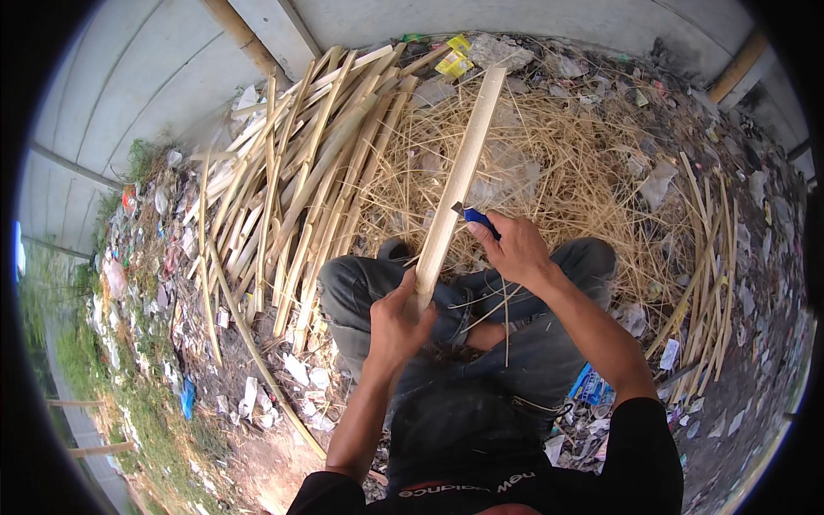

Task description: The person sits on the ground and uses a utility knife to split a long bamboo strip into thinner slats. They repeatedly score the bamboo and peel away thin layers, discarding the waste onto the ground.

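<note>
My left hand [400, 321] is closed round the near end of a long, flat bamboo strip [463, 163], which slants up and away from me, its pale inner face showing. In my right hand [515, 249] is a utility knife [481, 223] with a blue handle. Its short dark blade lies at the right edge of the strip, about midway along; whether it cuts in or only touches I cannot tell. Thin curled shavings [506, 318] lie over my crossed legs, below the knife.
A large pile of split bamboo strips [300, 180] lies at the left. Straw-like shavings [558, 163] cover the ground ahead. A bundle of thinner strips [708, 275] rests at the right. Litter [257, 399] is scattered around, and a concrete wall [566, 21] stands at the back.
</note>
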A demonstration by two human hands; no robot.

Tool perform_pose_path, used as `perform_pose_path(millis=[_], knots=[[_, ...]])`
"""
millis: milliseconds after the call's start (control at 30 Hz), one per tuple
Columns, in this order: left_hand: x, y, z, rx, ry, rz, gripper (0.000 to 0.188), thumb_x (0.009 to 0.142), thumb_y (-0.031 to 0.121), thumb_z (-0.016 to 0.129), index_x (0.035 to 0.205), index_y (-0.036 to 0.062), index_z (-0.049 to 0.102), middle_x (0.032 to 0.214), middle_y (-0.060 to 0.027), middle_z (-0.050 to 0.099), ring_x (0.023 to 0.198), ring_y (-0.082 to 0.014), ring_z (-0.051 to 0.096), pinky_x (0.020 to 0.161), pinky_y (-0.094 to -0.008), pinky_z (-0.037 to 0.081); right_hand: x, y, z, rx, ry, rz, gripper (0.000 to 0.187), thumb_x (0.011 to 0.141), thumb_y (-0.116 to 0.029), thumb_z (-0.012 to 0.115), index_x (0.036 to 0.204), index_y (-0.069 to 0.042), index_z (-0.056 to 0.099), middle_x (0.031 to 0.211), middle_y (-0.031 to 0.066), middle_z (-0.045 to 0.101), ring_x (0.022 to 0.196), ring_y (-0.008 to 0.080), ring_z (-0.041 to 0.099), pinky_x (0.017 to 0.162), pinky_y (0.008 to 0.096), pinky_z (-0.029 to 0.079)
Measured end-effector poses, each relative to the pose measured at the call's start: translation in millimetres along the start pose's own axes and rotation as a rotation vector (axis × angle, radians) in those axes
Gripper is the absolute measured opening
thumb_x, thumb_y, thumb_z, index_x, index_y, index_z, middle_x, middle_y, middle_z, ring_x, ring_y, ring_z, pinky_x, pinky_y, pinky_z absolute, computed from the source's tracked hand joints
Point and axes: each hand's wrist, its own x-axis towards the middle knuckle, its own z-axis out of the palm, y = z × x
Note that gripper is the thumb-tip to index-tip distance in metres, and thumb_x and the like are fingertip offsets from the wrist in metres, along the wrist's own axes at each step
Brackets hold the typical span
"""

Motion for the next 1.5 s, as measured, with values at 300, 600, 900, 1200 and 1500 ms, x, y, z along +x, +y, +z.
perform_pose_path(millis=[300, 600, 900, 1200, 1500], knots=[[2, -3, 1, -0.034, 0.053, 0.011, 0.069, 0.081, 0.012, 0.077, 0.143, -0.0088, 0.058, 0.092, -0.0214, 0.074, 0.083, -0.0201, 0.074, 0.077, -0.0332, 0.056, -39, -32, 14, -0.025, -0.134, -0.2, 0.047, 0.104, -0.047, 0.06, 0.1, -0.001, 0.068, 0.065, 0.0197, 0.066, 0.061, 0.0417, 0.068, 0.056, 0.0497, 0.054], [-9, -3, -3, 0.043, -0.033, 0.05, 0.072, 0.077, 0.013, 0.078, 0.143, -0.0075, 0.059, 0.091, -0.0231, 0.072, 0.075, -0.028, 0.073, 0.072, -0.036, 0.056, -4, 15, -11, -0.186, 0.007, -0.18, 0.048, 0.103, -0.05, 0.062, 0.094, -0.003, 0.068, 0.069, 0.0195, 0.07, 0.064, 0.0409, 0.071, 0.06, 0.0505, 0.056], [-47, -17, -17, 0.043, -0.172, -0.032, 0.071, 0.074, 0.014, 0.078, 0.141, -0.0058, 0.061, 0.097, -0.0238, 0.074, 0.083, -0.0333, 0.075, 0.078, -0.0382, 0.058, 47, 171, -83, -0.099, 0.349, 0.542, 0.07, 0.11, -0.058, 0.042, 0.087, 0.002, 0.068, 0.065, 0.0228, 0.062, 0.066, 0.046, 0.064, 0.066, 0.0562, 0.047], [-50, -45, -4, 0.016, -0.246, -0.11, 0.077, 0.083, 0.014, 0.082, 0.15, -0.0066, 0.051, 0.105, -0.0259, 0.074, 0.096, -0.0206, 0.075, 0.085, -0.0342, 0.056, 17, 242, -127, 0.252, 0.516, 0.566, 0.062, 0.107, -0.06, 0.053, 0.076, -0.006, 0.054, 0.06, 0.0014, 0.039, 0.053, 0.0147, 0.037, 0.054, 0.0384, 0.033], [82, -65, 55, -0.265, -0.673, -0.135, 0.039, 0.087, 0.025, 0.09, 0.105, 0.0017, 0.066, 0.085, -0.0006, 0.064, 0.08, -0.008, 0.062, 0.067, -0.0281, 0.049, 18, 132, 26, 0.699, 0.343, 0.39, 0.049, 0.109, -0.047, 0.055, 0.082, -0.005, 0.058, 0.062, -0.0053, 0.039, 0.055, 0.0058, 0.035, 0.052, 0.0297, 0.029]])
